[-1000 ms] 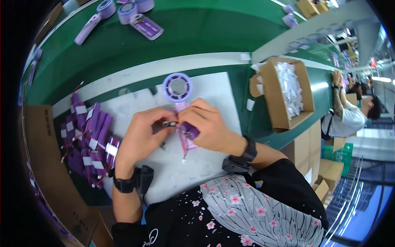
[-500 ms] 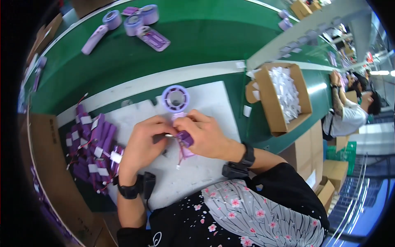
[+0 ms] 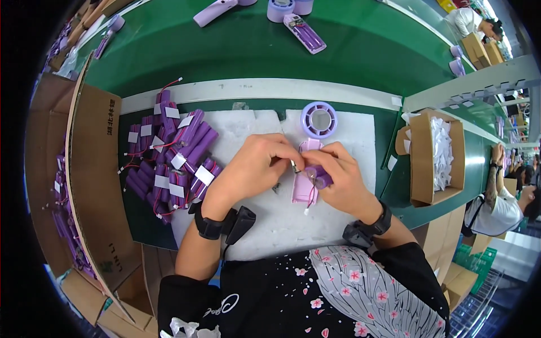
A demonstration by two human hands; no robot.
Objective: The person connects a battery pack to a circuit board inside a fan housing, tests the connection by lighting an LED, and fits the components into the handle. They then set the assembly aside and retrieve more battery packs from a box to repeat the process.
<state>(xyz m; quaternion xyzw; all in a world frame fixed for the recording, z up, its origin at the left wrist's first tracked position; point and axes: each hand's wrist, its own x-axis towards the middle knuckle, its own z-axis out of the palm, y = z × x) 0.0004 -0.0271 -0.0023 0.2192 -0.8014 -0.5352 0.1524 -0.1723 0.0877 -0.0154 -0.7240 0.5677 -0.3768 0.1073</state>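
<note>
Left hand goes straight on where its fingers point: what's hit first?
Probably the right hand, at the pink handle shell; depth is unclear, so the left hand might brush the shell first.

My short-sleeved black T-shirt [image 3: 265, 287] bears a grey feather-patterned print [image 3: 375, 288], pink blossoms [image 3: 355, 276] and white script [image 3: 228, 304]; my black wristbands [image 3: 211, 227] carry boxy black modules [image 3: 241, 224].

Two hands, left hand [image 3: 256, 169] and right hand [image 3: 345, 181]; between them, one small metallic piece [image 3: 295, 167], one purple cell [image 3: 322, 179] and one pink housing [image 3: 302, 190]. Beyond them, one lavender ring [image 3: 319, 134]. Left of them, over ten purple batteries [image 3: 179, 161], overlapping too much for an exact count. Right, one carton [image 3: 421, 163].
</note>
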